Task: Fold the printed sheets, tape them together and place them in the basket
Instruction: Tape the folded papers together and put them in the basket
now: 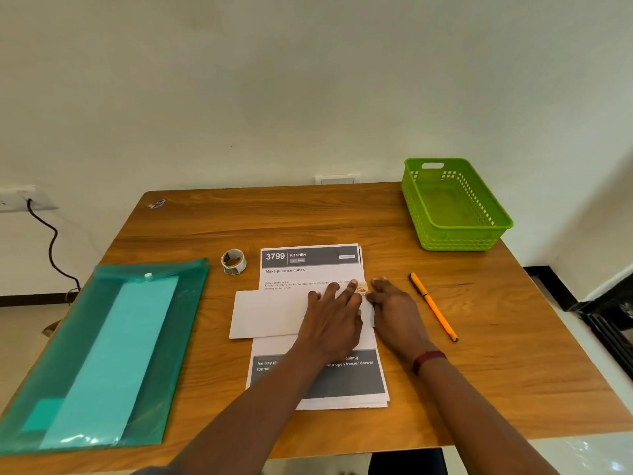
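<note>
Left hand (334, 313) flat, fingers straight, pressing the folded sheet (267, 313) onto the printed stack (310, 274); right hand (394, 308) flat too, fingers straight, at the fold's 3 o'clock edge. Basket (445, 240) at 1 o'clock, tape roll (233, 262) at 10

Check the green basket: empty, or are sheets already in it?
Empty. The basket shows only its bare green floor; the folded sheet lies on the printed sheets on the table, under the left hand.
</note>
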Tool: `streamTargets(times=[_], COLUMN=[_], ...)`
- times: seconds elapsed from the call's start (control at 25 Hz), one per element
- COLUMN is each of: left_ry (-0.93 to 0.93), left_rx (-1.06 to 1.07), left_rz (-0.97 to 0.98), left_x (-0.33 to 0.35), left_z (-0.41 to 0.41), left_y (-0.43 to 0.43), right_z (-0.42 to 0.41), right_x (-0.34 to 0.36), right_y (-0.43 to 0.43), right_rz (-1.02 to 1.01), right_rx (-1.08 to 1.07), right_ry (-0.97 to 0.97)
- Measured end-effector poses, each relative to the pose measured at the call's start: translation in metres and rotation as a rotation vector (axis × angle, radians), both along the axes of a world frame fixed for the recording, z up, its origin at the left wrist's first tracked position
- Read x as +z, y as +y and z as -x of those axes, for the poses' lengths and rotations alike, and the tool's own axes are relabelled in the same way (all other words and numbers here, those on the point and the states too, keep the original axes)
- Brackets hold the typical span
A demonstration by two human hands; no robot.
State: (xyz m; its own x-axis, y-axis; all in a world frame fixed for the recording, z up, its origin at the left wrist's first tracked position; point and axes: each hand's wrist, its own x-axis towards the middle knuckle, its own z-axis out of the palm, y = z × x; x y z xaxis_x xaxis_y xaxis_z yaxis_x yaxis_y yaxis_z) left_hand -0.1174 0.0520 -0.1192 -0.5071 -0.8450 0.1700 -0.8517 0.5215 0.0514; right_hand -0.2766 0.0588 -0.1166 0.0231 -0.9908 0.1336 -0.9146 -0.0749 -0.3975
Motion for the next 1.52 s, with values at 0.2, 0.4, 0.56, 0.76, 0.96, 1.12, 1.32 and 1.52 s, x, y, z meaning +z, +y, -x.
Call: streamTargets(times=[0.2,0.4,0.56,0.76,0.96,1.12,1.32,1.52], left_ry=[0.303,0.363,0.081,-0.144,-0.138,0.082,0.333,0.742], left_rx=[0.127,0.255,0.300,0.354,0.387,0.398,0.298,0.363], left_rz=[-0.011,0.029,-0.030,-0.062,-0.116,-0.309,-0.582,-0.654], left_x=[0.013,0.024,0.024,0.025,0.037,0.053,0.065,0.080], left_z=[-0.006,-0.076,-0.129,-0.150,-0.152,-0.155,-0.151,-0.148], left_y=[-0.001,-0.015,-0.019,-0.014,-0.022,-0.031,-0.025,-0.018], right_z=[-0.011,-0.057,-0.103,-0.123,-0.124,-0.124,-0.122,-0.113], right_x=[0.024,0.032,0.015,-0.003,-0.016,-0.013,-0.007,0.014], right_y=[0.013,0.042,0.053,0.055,0.062,0.065,0.072,0.076], right_rz=[0.119,0.206,0.041,0.011,0.188,0.209,0.390,0.543], right_rx=[-0.123,0.055,0.148,0.159,0.185,0.188,0.177,-0.032], right_ry=[-0.245,-0.286,-0.115,0.063,0.093,0.071,-0.097,-0.403])
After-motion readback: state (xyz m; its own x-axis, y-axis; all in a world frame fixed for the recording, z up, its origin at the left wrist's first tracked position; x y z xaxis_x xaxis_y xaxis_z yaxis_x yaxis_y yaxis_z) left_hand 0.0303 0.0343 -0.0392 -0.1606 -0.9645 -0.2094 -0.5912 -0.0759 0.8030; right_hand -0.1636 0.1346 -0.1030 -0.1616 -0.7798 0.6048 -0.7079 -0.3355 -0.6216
